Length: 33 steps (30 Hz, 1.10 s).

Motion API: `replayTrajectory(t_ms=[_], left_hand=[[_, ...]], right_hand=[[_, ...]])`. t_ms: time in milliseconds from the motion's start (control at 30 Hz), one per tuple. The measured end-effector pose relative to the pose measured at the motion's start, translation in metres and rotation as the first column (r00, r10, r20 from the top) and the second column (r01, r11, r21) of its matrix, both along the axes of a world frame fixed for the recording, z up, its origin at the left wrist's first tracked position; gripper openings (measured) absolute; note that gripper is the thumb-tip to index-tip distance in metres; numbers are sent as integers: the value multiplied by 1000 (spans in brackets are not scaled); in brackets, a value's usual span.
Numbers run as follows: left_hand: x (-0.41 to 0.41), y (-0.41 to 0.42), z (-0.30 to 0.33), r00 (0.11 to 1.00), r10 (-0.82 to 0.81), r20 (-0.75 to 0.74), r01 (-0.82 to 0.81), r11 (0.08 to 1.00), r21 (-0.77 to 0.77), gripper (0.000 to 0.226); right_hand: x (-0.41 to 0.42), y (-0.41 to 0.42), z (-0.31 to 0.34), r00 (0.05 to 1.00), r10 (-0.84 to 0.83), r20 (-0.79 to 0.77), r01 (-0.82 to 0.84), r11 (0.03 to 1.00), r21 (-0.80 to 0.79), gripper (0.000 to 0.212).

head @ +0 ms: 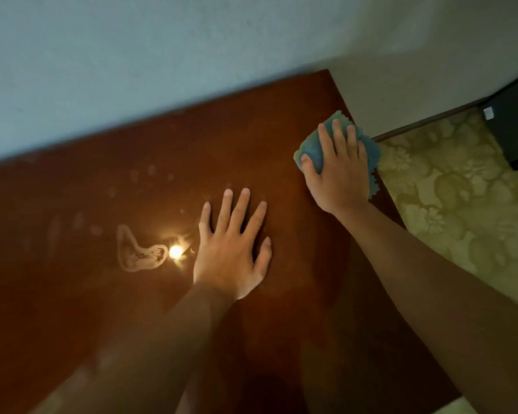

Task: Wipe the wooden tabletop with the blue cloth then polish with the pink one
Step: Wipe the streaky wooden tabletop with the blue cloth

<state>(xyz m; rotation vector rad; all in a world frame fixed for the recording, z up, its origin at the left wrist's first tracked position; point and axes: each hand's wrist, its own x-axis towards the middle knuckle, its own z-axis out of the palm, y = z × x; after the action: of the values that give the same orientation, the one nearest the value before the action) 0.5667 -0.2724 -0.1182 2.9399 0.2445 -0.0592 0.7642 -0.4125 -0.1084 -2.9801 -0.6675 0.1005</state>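
My right hand (340, 171) presses the cloth (314, 150) at the table's (281, 324) right edge, left hand (232, 249) flat, fingers spread; overshooting may drop it.

tabletop (251, 138): reddish-brown | cloth (313, 150): blue | floor (449, 192): yellow-green floral | wall (132, 55): pale grey-blue

You've got a pale blue-grey wall (132, 70) behind. Floral yellow-green floor (461, 204) on the right. Dark cabinet (515, 130) in the corner.
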Motion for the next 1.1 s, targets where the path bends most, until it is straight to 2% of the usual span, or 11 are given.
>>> replayTrajectory(t_ms=[233,433,500,600,667,800,900,1100], left_hand=[[1,0,-6,1000,-23,-4,23,999,-31,63],[0,0,-2,999,-24,24,27,993,-111,61],[-1,4,2,998,-6,66,20,976,-215,58],[-7,11,13,988,74,138,-1,884,-467,55],[-20,19,20,980,129,152,-26,838,-544,51],[-83,35,29,968,204,148,-105,860,-499,44],[-142,44,38,944,313,102,-236,859,-454,42],[-251,54,60,893,450,21,-425,857,-292,43]], right_hand=[[41,41,0,999,17,-35,-17,1000,-15,68],[28,60,1,995,102,-15,-102,994,-37,66],[13,74,0,984,180,-1,-180,982,-57,67],[-18,85,2,950,312,-26,-313,947,-68,72],[-42,83,2,924,381,-29,-382,921,-70,73],[-111,68,0,859,511,-37,-512,857,-64,71],[-170,56,0,826,563,-38,-564,825,-30,70],[-268,41,1,752,656,-69,-656,754,20,68]])
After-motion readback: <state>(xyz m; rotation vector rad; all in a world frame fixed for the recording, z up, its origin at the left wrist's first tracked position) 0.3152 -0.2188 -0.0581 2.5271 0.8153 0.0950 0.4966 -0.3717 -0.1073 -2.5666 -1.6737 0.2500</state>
